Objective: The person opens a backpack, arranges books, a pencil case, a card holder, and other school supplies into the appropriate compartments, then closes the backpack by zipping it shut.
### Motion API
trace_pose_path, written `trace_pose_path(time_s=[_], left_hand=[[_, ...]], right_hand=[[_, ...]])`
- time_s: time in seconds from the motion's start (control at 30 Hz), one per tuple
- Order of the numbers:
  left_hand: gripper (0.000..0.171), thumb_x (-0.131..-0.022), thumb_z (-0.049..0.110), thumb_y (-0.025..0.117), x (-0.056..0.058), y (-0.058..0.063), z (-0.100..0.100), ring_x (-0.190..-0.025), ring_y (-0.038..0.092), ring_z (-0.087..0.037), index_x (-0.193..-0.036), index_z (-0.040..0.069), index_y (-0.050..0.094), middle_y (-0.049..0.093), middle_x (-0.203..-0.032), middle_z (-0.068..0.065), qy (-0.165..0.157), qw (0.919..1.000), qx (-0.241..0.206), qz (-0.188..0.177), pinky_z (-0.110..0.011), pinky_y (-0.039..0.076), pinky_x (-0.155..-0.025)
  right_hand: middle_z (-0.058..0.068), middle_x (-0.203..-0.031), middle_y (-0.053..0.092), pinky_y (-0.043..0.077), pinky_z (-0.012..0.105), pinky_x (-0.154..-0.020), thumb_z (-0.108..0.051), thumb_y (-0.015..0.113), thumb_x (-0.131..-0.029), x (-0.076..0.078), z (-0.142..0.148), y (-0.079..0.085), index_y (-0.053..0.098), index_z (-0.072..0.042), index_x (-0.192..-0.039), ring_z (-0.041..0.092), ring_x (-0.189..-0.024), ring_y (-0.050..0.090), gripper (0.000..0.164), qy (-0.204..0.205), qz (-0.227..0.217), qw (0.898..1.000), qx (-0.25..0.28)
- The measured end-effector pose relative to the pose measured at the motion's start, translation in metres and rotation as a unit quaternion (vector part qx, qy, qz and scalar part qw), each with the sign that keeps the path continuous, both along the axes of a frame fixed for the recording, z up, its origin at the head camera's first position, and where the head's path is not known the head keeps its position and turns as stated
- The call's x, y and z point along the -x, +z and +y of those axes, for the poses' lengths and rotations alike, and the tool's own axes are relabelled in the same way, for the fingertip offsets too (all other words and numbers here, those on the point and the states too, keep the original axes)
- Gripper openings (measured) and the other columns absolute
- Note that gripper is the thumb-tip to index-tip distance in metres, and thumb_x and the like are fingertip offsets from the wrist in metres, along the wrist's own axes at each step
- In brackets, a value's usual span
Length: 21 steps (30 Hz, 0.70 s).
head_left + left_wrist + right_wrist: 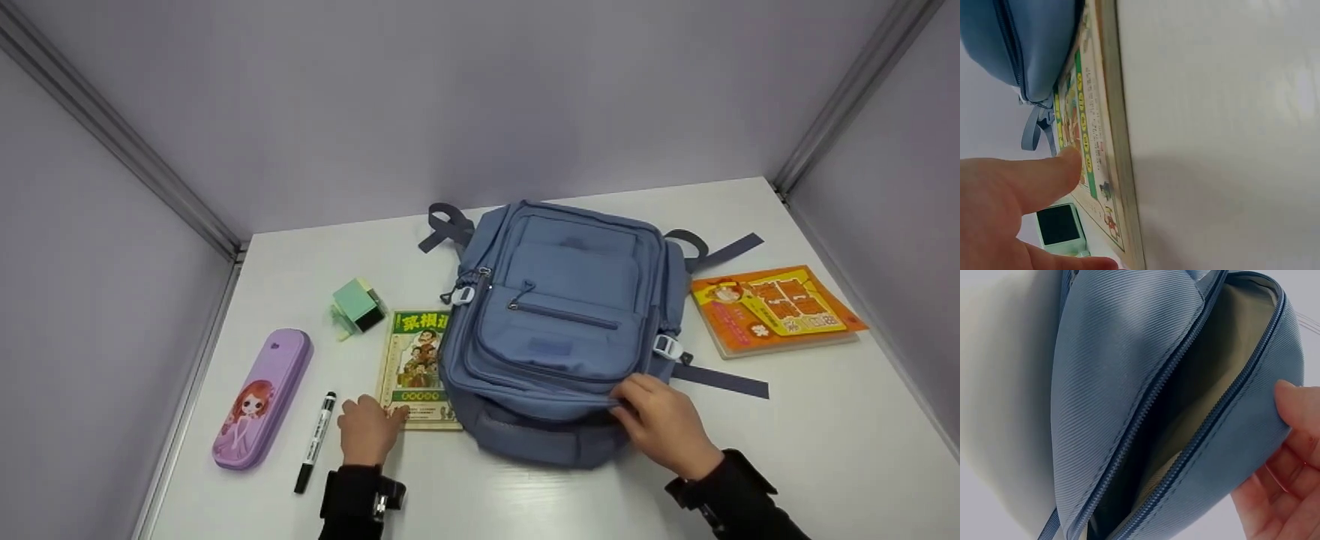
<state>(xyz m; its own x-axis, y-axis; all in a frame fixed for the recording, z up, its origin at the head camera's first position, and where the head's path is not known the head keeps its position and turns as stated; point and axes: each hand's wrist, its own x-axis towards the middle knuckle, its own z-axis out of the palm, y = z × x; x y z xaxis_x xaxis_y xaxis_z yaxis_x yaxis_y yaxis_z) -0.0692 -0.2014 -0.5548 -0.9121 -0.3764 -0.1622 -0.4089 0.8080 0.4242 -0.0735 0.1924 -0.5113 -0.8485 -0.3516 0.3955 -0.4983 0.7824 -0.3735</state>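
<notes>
A blue backpack (574,300) lies on the table with its zipped opening parted, and the right wrist view looks into its pale lining (1241,332). My right hand (664,420) pinches the fabric at the lower right edge of that opening. Partly under the backpack's left side is a green and cream book (420,367) with cartoon figures on its cover. My left hand (370,429) is at the book's lower left corner, its thumb (1055,171) over the cover and another finger reaching past the left edge. Whether the thumb presses on the cover is unclear.
Left of the book lie a black-and-white marker (316,442) and a purple pencil case (262,397) with a cartoon girl. A small mint-green box (356,304) with a black face stands above them. An orange book (776,311) lies right of the backpack, near loose straps (724,381).
</notes>
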Motion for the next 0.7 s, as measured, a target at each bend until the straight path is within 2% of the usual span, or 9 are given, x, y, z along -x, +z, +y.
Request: trace_pose_path(time_s=[0.17, 0.33, 0.53, 0.7], left_hand=[[0.062, -0.084, 0.035, 0.077, 0.0046, -0.0066, 0.0018, -0.099, 0.058, -0.054, -0.109, -0.016, 0.052, 0.056, -0.105, -0.039, 0.029, 0.9993, -0.01, -0.021, -0.058, 0.052, -0.077], [0.06, -0.083, 0.033, 0.078, 0.006, -0.0068, -0.0012, -0.098, 0.058, -0.054, -0.105, -0.015, 0.052, 0.057, -0.103, -0.038, 0.038, 0.9988, -0.025, -0.019, -0.057, 0.05, -0.079], [0.048, -0.084, 0.022, 0.077, 0.0031, -0.006, -0.0071, -0.094, 0.059, -0.048, -0.103, -0.015, 0.054, 0.057, -0.101, -0.035, 0.048, 0.9961, -0.072, 0.018, -0.054, 0.049, -0.079], [0.034, -0.088, 0.013, 0.071, -0.003, 0.0027, -0.0046, -0.074, 0.061, -0.033, -0.103, -0.008, 0.049, 0.063, -0.089, -0.026, 0.05, 0.9892, -0.122, 0.064, -0.039, 0.048, -0.061]], right_hand=[[-0.003, -0.084, 0.064, 0.052, 0.032, -0.068, -0.005, 0.083, -0.074, 0.0005, 0.0007, -0.0025, 0.065, -0.015, -0.085, 0.013, -0.08, 0.063, 0.024, 0.001, 0.001, 1.0, 0.002], [-0.002, -0.085, 0.064, 0.053, 0.032, -0.069, -0.004, 0.082, -0.075, 0.0008, 0.0, -0.0033, 0.065, -0.014, -0.086, 0.013, -0.08, 0.063, 0.023, -0.009, -0.008, 1.0, 0.005], [-0.001, -0.086, 0.063, 0.052, 0.032, -0.069, -0.004, 0.08, -0.078, 0.0015, -0.0019, -0.0025, 0.065, -0.013, -0.087, 0.012, -0.079, 0.062, 0.019, -0.026, -0.024, 0.999, 0.016], [-0.001, -0.084, 0.063, 0.05, 0.032, -0.067, -0.002, 0.081, -0.076, 0.0019, -0.0029, -0.0054, 0.065, -0.011, -0.086, 0.012, -0.076, 0.06, 0.021, -0.031, 0.023, 0.998, 0.045]])
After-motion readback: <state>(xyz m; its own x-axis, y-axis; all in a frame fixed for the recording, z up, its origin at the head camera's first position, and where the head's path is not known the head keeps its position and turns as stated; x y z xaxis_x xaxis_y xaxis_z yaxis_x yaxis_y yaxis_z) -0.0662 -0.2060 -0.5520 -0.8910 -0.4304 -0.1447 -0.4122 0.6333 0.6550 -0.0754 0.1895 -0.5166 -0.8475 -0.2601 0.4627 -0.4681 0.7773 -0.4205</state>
